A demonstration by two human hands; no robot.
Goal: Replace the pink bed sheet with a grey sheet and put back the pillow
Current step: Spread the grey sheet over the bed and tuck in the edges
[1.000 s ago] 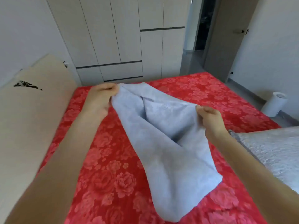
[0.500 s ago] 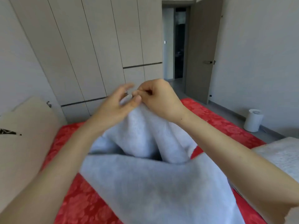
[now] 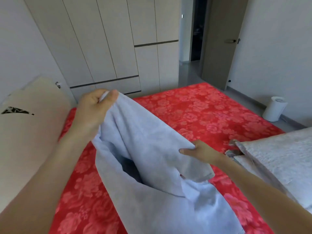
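Through the head camera I am seeing the left hand (image 3: 94, 105) raised over the bed, pinching a gathered corner of the grey sheet (image 3: 143, 149) between thumb and curled fingers. The right hand (image 3: 202, 152) is sitting lower and to the right, its fingers clenching a fold along the cloth's edge. The sheet is soft and matte with a faint mottled weave. It is hanging in loose, deep folds between the two hands and trailing down towards me over the red floral sheet (image 3: 194, 112), which is lying flat across the mattress. A pale, quilt-textured pillow (image 3: 278, 157) is resting at the right edge of the bed, just beside the right forearm. A smooth beige headboard (image 3: 25, 132) is lining the left side. Beyond the foot, open floor is running past the flat-panelled wardrobe (image 3: 101, 39) to the open door (image 3: 219, 39), with a white paper roll (image 3: 275, 108) standing by the wall.
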